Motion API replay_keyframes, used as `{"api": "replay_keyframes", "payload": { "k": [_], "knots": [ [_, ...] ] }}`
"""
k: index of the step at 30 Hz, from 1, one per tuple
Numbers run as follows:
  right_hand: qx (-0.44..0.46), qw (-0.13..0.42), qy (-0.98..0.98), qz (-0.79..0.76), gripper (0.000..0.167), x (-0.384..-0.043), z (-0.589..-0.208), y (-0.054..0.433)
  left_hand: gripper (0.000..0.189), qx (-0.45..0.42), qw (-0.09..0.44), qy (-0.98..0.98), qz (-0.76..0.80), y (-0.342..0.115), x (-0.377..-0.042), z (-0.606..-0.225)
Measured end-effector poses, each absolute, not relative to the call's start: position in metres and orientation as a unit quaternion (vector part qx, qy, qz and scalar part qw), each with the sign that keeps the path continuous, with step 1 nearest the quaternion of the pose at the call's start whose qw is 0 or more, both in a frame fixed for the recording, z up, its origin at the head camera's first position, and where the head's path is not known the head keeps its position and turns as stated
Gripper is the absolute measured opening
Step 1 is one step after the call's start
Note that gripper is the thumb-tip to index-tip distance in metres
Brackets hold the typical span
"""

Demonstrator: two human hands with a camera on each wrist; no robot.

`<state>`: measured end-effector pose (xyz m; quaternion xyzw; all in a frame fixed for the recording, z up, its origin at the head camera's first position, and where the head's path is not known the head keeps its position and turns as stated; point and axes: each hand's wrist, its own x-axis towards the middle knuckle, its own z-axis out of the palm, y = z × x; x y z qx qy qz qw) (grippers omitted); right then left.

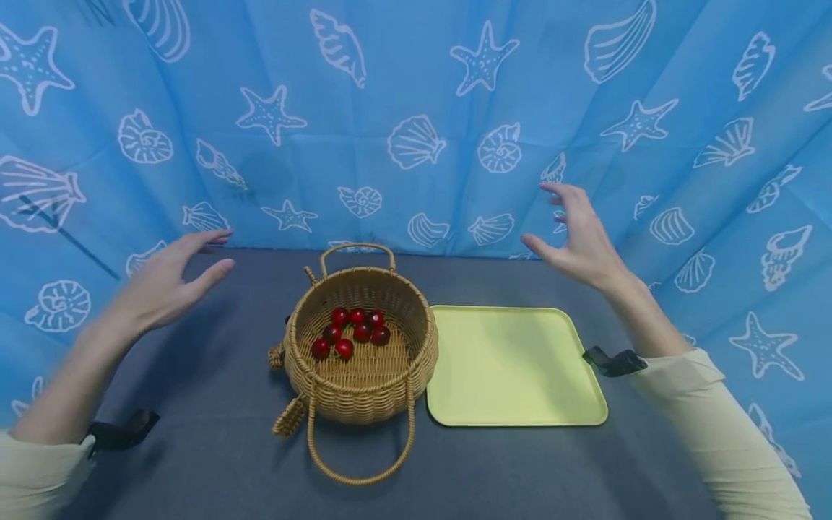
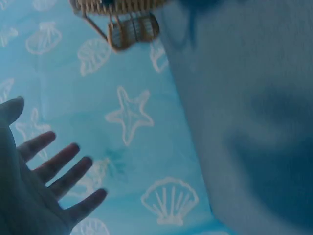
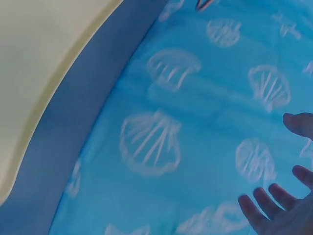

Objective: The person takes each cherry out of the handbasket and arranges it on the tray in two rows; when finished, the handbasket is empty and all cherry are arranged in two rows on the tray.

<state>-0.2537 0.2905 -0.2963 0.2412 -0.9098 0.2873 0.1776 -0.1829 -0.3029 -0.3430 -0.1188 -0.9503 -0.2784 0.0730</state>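
Note:
My left hand (image 1: 170,280) hovers left of a round wicker basket (image 1: 364,404), fingers spread and holding nothing. Above and beyond the yellow tray (image 1: 513,368), my right hand (image 1: 581,242) is raised with its fingers apart, also holding nothing. Several dark red cherries (image 1: 344,349) lie inside the basket, toward its back and left. One basket handle (image 1: 357,247) stands up at the back; the other handle (image 1: 360,480) hangs down at the front. In the left wrist view the spread fingers (image 2: 71,183) show against the curtain, apart from the basket.
The basket and the tray sit side by side on a dark grey-blue table (image 1: 214,448). Woven tabs (image 1: 289,417) stick out from the basket's left side. Behind and at both sides hangs a blue curtain (image 1: 442,209) with shell and starfish prints.

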Motion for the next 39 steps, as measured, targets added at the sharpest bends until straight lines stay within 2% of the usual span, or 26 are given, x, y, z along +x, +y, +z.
{"api": "replay_keyframes", "payload": {
  "k": [8,17,26,34,39],
  "knots": [
    [0.285,0.028,-0.872,0.398,0.059,-0.257,-0.281,0.224,0.058,-0.148,0.012,-0.916,-0.372,-0.262,-0.167,-0.355],
    [0.385,-0.152,-0.806,0.424,0.041,-0.265,-0.273,0.144,0.052,-0.173,-0.030,-0.888,-0.425,-0.231,-0.154,-0.372],
    [0.442,-0.234,-0.758,0.418,0.036,-0.279,-0.293,0.080,0.049,-0.132,-0.031,-0.872,-0.471,-0.224,-0.147,-0.390],
    [0.450,-0.350,-0.715,0.404,0.038,-0.280,-0.311,0.040,0.048,-0.126,-0.026,-0.856,-0.501,-0.224,-0.141,-0.395],
    [0.444,-0.419,-0.705,0.362,0.031,-0.280,-0.320,0.018,0.049,-0.115,-0.025,-0.854,-0.507,-0.224,-0.138,-0.395]
  ]
}}
